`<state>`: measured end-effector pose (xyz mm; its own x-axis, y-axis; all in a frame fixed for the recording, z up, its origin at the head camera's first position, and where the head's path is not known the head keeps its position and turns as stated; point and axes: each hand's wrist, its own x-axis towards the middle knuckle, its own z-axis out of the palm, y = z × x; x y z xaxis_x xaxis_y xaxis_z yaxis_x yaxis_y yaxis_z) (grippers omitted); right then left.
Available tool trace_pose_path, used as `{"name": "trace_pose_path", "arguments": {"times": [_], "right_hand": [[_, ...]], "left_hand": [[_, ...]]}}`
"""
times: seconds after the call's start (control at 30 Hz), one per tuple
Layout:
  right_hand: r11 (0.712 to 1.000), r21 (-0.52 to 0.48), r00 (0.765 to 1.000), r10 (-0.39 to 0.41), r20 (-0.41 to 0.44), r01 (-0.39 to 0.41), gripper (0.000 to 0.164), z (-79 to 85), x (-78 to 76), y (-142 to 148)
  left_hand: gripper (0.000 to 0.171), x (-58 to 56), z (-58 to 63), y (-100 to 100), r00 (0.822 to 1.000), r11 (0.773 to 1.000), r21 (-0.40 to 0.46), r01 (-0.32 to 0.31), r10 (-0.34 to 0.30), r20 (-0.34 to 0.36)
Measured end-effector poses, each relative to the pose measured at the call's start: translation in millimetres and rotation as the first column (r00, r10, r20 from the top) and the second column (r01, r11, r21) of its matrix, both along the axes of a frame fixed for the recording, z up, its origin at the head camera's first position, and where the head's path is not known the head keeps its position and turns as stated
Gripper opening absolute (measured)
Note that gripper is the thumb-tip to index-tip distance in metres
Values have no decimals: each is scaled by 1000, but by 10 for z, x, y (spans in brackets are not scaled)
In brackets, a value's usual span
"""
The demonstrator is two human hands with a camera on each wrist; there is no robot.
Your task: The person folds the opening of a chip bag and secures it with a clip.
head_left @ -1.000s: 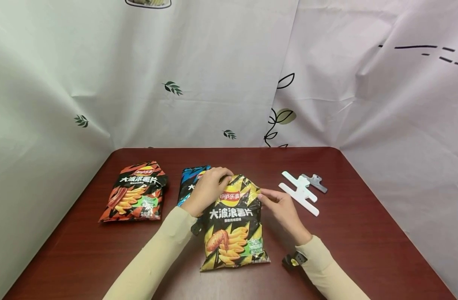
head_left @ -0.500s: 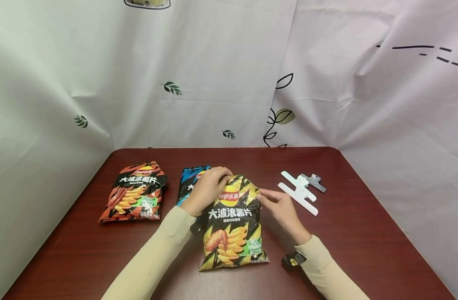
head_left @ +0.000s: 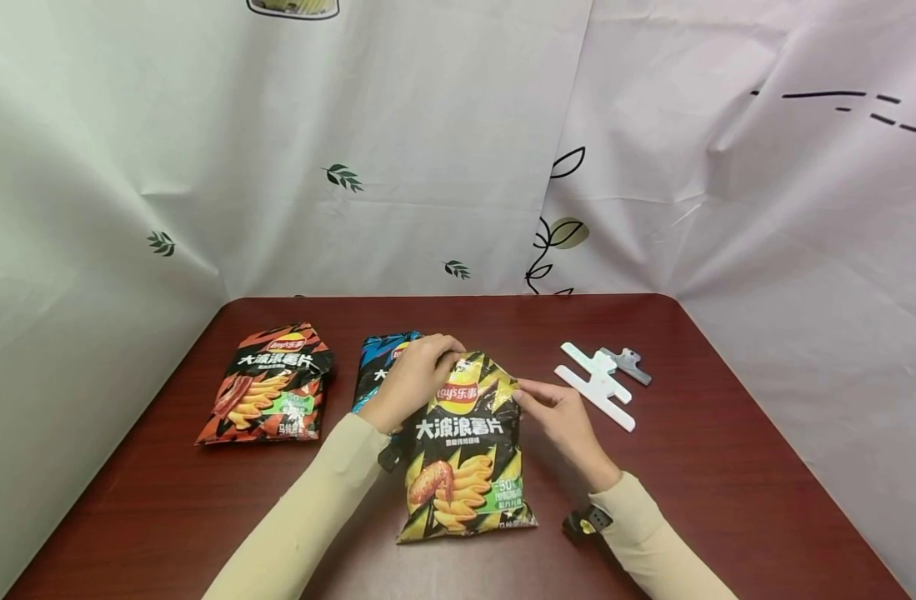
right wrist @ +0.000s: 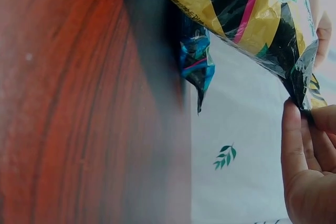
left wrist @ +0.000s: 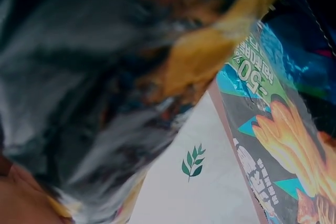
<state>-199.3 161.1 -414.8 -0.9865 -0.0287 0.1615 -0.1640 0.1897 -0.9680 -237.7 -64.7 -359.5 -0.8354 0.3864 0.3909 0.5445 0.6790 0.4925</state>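
Note:
A yellow and black bag of potato chips (head_left: 465, 467) stands tilted in front of me, its lower edge at the table. My left hand (head_left: 418, 377) grips its top left corner, thumb toward the bag; some fingers are hidden behind it. At the top right corner my right hand (head_left: 566, 421) pinches the wrapper between thumb and fingers. The pinched corner of the chip bag (right wrist: 294, 72) shows clearly in the right wrist view. Close up in the left wrist view, the bag's blurred back (left wrist: 79, 87) fills much of the frame, with part of the left hand (left wrist: 23, 200) at the lower left.
A blue chip bag (head_left: 375, 367) lies behind my left hand, partly covered by it. Farther left lies a red chip bag (head_left: 266, 387). White clips (head_left: 600, 383) and a grey metal clip (head_left: 632, 365) lie right of the bags on the brown table (head_left: 720, 500).
Both hands keep the same hold on the yellow and black chip bag. The whole head view has shifted very slightly; nothing else visibly moved.

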Motion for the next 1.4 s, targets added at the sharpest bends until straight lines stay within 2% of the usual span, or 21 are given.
{"name": "trace_pose_path", "arguments": {"times": [0.2,0.37,0.87,1.4], "right_hand": [[1000,18,1000,-12,3,12,30,-9,6,0],[1000,18,1000,-4,-1,4,30,-12,11,3],[997,-25,997,74,-18,-75,30,-36,-1,17],[998,-2,998,56,-31,-56,24,-31,14,8]], "left_hand": [[23,-16,-22,-14,999,999,13,34,-34,-19],[30,-21,-16,-26,999,998,19,52,-52,-3],[30,-21,-5,-28,999,999,15,45,-45,13],[31,-26,-20,-26,998,998,48,50,-52,46]]}}
